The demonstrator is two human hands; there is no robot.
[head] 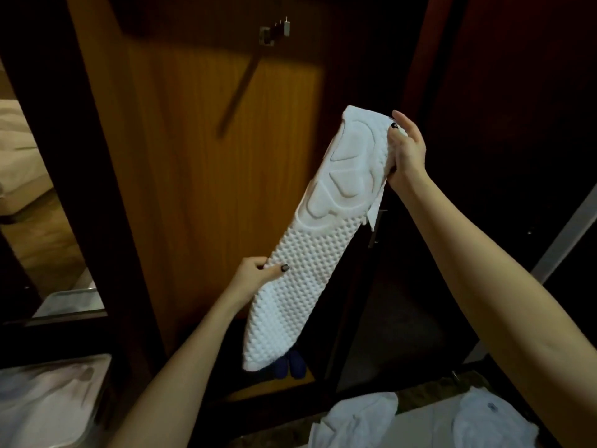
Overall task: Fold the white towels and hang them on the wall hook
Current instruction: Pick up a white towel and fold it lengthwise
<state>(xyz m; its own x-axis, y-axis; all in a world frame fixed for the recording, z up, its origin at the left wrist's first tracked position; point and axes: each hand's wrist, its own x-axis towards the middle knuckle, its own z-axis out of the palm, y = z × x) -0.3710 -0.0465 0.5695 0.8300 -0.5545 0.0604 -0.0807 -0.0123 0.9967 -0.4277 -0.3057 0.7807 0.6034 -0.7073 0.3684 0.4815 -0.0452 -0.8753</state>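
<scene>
Holding one long folded towel (323, 240) up in the air with both hands, in front of a brown wood wall (181, 163). Gripping its low left edge with the left hand (253, 274): thumb pressed flat on the bumpy front, other fingers curled round behind. Pinching its top end with the right hand (407, 148): thumb on the front, fingers tucked behind, one finger sticking up. Tilted, with the top end up to the right and the low end hanging loose. Not on the hook (274, 33) yet, well below it; hook small, metal, high on the wall.

Dim all round, with dark wood frames on both sides. Off to the left, a bed (13, 150) on a light floor, seen through a door or in a mirror; hard to tell which. Down low behind the towel, something blue (290, 367), maybe shoes. At the bottom right, more white towels (358, 418) lying crumpled on a pale top. At the bottom left, a blurry white tray (51, 399).
</scene>
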